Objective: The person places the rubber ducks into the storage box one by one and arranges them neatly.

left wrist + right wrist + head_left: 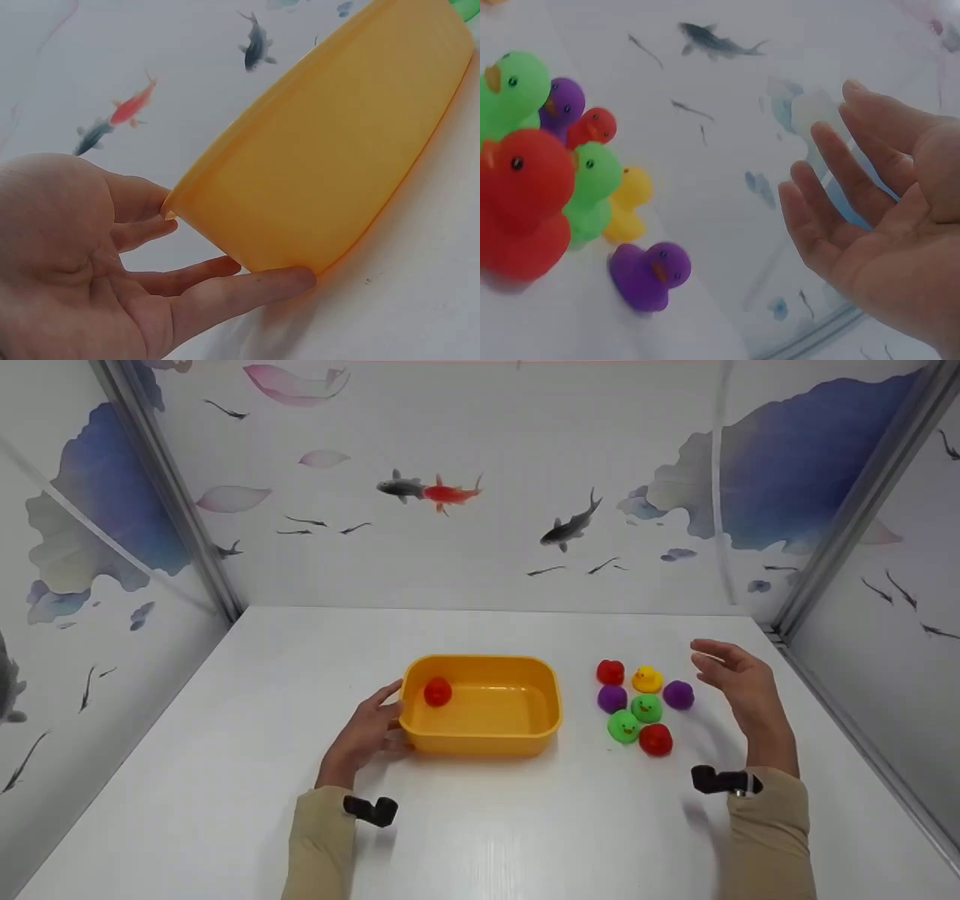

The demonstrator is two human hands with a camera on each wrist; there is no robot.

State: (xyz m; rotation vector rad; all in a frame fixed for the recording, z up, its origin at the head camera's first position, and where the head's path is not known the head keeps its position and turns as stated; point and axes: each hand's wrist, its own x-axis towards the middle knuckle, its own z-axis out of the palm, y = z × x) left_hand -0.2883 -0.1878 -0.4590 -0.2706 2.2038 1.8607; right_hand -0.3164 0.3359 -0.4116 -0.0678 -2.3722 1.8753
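Note:
A yellow plastic basin (480, 744) stands on the table, with a small red toy (438, 691) inside near its left end. My left hand (369, 729) touches the basin's left end; in the left wrist view its extended fingers and thumb (247, 294) rest against the corner and lower wall. Right of the basin sits a cluster of rubber ducks: red (526, 202), green (592, 191), yellow (630, 206) and purple (651, 276). Just right of them, my right hand (739, 686) hovers with loosely bent fingers, holding nothing. The purple duck is nearest to it.
The white table (480, 825) is bounded by a back wall (480, 562) and side walls printed with fish and leaves. Metal posts (169, 495) stand at the back corners. A black wrist camera (371, 811) sits on the left sleeve, another (724, 780) on the right.

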